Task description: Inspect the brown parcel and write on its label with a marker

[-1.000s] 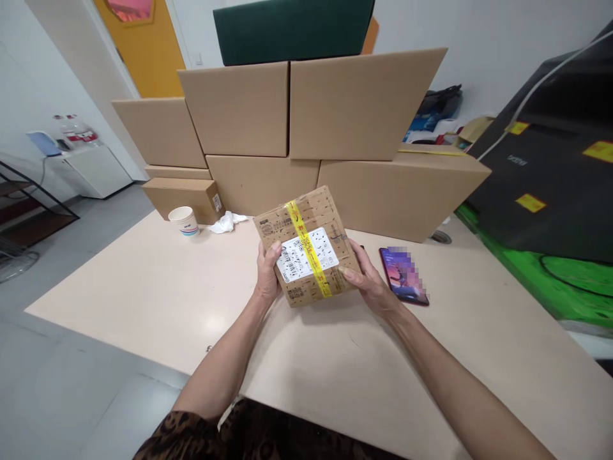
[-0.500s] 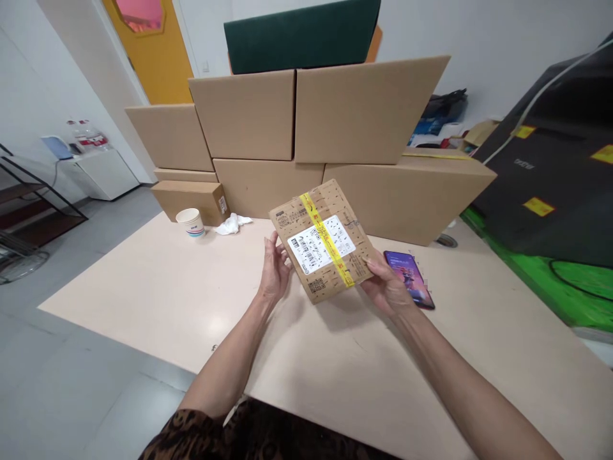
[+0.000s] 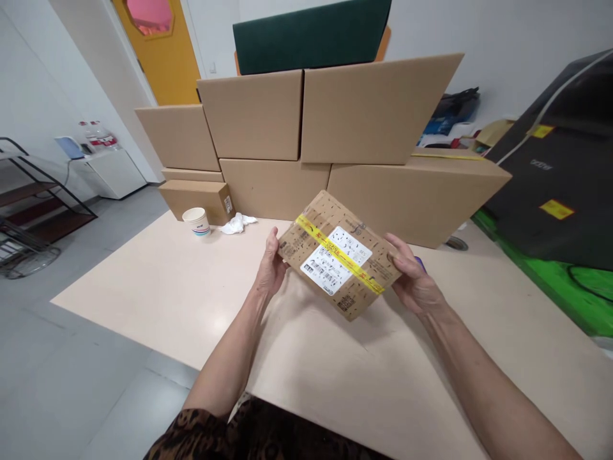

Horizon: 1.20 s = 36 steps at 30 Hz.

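A brown cardboard parcel box (image 3: 313,207) is held tilted above the table (image 3: 191,306). Yellow tape runs across it, over a white shipping label (image 3: 354,239) with printed codes. At the box's left corner, my left hand (image 3: 271,268) grips with the thumb up along the edge, its fingers partly hidden behind. My right hand (image 3: 416,278) is closed on the right corner, thumb on the near face. Behind that hand a small purple-blue edge of the phone (image 3: 420,262) shows; the rest is covered.
Large cartons (image 3: 373,115) are stacked along the table's back, with a dark green box (image 3: 311,38) on top. At the left stand a paper cup (image 3: 196,222), a crumpled tissue (image 3: 238,223) and a smaller carton (image 3: 191,195). A black bulky object (image 3: 550,172) stands at the right.
The parcel has turned clockwise in my hands and shifted a little to the right. My right hand has moved right and now covers most of the phone. The view has swung slightly left.
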Each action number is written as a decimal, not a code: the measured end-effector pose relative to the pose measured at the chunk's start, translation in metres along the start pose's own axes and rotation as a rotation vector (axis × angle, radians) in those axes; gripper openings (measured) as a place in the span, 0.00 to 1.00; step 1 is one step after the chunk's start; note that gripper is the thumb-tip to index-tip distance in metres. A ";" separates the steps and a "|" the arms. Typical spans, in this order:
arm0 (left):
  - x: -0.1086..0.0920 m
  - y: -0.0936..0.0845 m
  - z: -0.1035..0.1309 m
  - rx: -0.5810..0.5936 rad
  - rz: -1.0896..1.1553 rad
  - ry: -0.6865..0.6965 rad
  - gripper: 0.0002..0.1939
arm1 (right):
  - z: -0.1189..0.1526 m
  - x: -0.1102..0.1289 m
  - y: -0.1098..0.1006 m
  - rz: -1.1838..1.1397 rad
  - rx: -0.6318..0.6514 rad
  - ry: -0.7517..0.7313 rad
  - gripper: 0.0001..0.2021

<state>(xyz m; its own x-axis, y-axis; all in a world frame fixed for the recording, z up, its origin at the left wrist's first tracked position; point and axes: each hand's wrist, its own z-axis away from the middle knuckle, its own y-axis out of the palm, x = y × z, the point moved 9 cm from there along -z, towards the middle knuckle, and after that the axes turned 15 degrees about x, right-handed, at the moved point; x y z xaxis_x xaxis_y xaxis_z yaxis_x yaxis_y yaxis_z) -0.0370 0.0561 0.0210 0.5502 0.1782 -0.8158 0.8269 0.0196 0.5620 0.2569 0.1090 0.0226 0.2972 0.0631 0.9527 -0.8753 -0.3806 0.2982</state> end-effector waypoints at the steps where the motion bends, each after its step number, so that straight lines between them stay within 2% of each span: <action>1: 0.001 -0.002 0.000 -0.002 -0.014 -0.013 0.39 | 0.000 0.003 -0.004 -0.002 -0.019 -0.016 0.36; 3: 0.003 0.001 -0.001 0.058 -0.055 -0.056 0.40 | -0.001 0.009 -0.010 -0.021 -0.053 -0.053 0.38; 7: 0.005 0.016 0.001 0.258 -0.164 -0.117 0.35 | -0.001 0.015 -0.014 -0.055 -0.095 -0.087 0.39; 10: 0.009 0.023 0.004 0.365 -0.194 -0.165 0.34 | 0.000 0.018 -0.009 -0.036 -0.067 -0.093 0.37; 12: 0.014 0.025 0.006 0.395 -0.185 -0.205 0.35 | 0.000 0.019 -0.005 -0.008 -0.036 -0.099 0.36; 14: 0.017 0.023 0.006 0.360 -0.186 -0.227 0.37 | -0.002 0.018 -0.003 0.012 -0.020 -0.100 0.34; 16: 0.017 0.017 0.005 0.277 -0.189 -0.235 0.37 | -0.005 0.017 -0.008 0.021 -0.040 -0.105 0.30; 19: 0.013 0.009 0.002 0.158 -0.136 -0.214 0.34 | -0.010 0.018 -0.032 0.149 -0.168 -0.122 0.27; 21: 0.007 0.005 -0.002 0.104 -0.076 -0.170 0.31 | -0.011 0.023 -0.047 0.427 -0.238 -0.109 0.25; 22: 0.003 0.002 -0.004 0.078 -0.054 -0.139 0.29 | -0.012 0.025 -0.048 0.633 -0.228 -0.068 0.24; 25: -0.005 -0.003 -0.007 0.029 -0.019 -0.071 0.26 | -0.017 0.013 -0.039 1.198 -0.067 0.162 0.18; 27: -0.006 -0.005 -0.008 0.025 -0.017 -0.063 0.25 | -0.016 -0.001 -0.035 1.350 0.001 0.307 0.17; 31: 0.004 -0.004 -0.007 0.042 -0.029 -0.115 0.25 | -0.019 -0.017 -0.027 1.361 0.002 0.425 0.15; 34: 0.011 -0.006 -0.006 0.029 -0.030 -0.148 0.27 | -0.024 -0.021 -0.027 1.294 -0.029 0.422 0.06; 36: 0.013 -0.007 -0.006 0.028 -0.036 -0.175 0.28 | -0.025 -0.022 -0.032 1.206 -0.062 0.398 0.08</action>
<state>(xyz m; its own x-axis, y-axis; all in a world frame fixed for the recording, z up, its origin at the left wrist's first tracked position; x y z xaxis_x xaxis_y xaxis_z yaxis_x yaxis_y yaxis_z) -0.0360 0.0643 0.0071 0.5298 0.0039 -0.8481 0.8481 -0.0052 0.5298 0.2686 0.1431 -0.0061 -0.8222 -0.0159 0.5689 -0.5291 -0.3469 -0.7744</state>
